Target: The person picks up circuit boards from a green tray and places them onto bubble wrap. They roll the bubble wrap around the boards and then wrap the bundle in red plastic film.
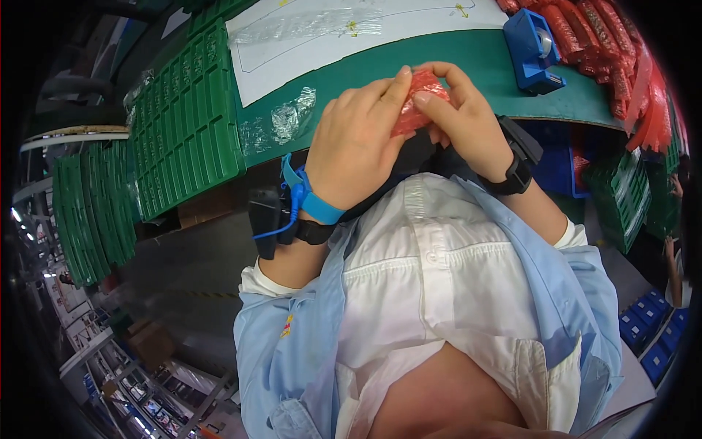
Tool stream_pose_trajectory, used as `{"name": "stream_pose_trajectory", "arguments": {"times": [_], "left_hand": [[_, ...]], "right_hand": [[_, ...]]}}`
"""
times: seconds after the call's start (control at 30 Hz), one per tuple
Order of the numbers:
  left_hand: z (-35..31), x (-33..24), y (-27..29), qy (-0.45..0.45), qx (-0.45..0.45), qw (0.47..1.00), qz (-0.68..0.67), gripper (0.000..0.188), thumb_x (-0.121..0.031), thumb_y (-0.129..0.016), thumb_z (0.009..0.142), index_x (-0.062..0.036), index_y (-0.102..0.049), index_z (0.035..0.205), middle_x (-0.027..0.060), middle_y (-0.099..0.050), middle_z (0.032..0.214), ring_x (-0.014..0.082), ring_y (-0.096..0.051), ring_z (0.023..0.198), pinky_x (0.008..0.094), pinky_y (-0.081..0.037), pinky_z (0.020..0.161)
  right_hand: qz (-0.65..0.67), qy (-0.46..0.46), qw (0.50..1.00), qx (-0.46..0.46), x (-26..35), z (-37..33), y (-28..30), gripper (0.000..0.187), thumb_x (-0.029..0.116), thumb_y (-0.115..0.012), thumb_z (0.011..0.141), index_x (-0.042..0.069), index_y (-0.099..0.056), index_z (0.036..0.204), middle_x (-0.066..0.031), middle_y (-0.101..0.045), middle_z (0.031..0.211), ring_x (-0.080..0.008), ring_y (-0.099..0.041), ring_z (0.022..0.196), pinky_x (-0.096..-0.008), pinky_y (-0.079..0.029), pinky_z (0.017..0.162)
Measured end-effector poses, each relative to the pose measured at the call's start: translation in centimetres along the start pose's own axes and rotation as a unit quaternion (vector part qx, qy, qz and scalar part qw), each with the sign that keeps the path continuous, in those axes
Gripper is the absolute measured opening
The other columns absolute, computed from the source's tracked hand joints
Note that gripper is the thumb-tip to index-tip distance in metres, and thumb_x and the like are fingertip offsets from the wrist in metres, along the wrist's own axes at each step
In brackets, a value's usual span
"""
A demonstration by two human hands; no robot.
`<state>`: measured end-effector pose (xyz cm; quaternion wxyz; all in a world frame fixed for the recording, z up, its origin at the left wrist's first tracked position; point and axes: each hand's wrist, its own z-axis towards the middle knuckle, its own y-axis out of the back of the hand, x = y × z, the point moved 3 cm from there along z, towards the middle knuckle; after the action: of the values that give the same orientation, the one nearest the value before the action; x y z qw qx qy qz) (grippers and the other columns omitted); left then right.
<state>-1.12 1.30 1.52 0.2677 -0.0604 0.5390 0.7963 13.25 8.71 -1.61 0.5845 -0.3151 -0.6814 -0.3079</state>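
Both of my hands hold a small red plastic packet [419,104] just in front of the green tabletop's near edge. My left hand [356,140] is closed on its left side, with the thumb and fingers pressed against it. On the other side, my right hand [466,115] pinches the packet, its thumb lying across the front. Whatever is inside the red wrapping cannot be made out. A blue wrist strap [316,205] with a cord sits on my left wrist, and each wrist carries a black band.
A blue tape dispenser [532,55] stands on the green tabletop [431,47], beside a heap of red plastic packets [610,55]. Leftward lie a green slotted tray [191,121], a white sheet [281,55] and crumpled clear film [294,115]. A blue bin [545,164] is below the table's right side.
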Motion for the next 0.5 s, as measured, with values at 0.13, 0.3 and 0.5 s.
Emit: {"name": "stream_pose_trajectory", "arguments": {"times": [0.13, 0.3, 0.5], "left_hand": [[-0.5, 0.4, -0.5, -0.004, -0.158, 0.978, -0.133, 0.054, -0.004, -0.079, 0.071, -0.0058, -0.061, 0.121, 0.0141, -0.063, 0.114, 0.0262, -0.062, 0.102, 0.0330, -0.050, 0.086], [0.0, 1.4, -1.8, 0.053, -0.170, 0.956, -0.231, 0.040, -0.003, -0.081, 0.068, -0.0043, -0.065, 0.105, 0.0130, -0.064, 0.112, 0.0252, -0.063, 0.102, 0.0328, -0.050, 0.087], [0.8, 3.6, -4.4, 0.001, -0.200, 0.972, -0.120, 0.029, -0.003, -0.080, 0.069, -0.0045, -0.065, 0.093, 0.0126, -0.066, 0.106, 0.0273, -0.064, 0.095, 0.0341, -0.051, 0.084]], "right_hand": [[0.208, -0.018, 0.978, -0.025, -0.4, 0.2, 0.8, 0.044, 0.032, -0.061, 0.092, 0.001, -0.050, 0.120, -0.0020, -0.061, 0.076, -0.0061, -0.052, 0.052, -0.0200, -0.039, 0.045], [0.215, -0.030, 0.976, 0.031, -1.2, 0.7, 1.9, 0.044, 0.033, -0.060, 0.093, 0.000, -0.050, 0.120, -0.0038, -0.062, 0.083, -0.0067, -0.055, 0.060, -0.0203, -0.043, 0.051], [-0.016, 0.161, 0.967, -0.196, -1.8, -0.7, 7.3, 0.039, 0.030, -0.054, 0.097, 0.004, -0.051, 0.126, -0.0033, -0.057, 0.100, -0.0083, -0.055, 0.086, -0.0209, -0.044, 0.073]]}}
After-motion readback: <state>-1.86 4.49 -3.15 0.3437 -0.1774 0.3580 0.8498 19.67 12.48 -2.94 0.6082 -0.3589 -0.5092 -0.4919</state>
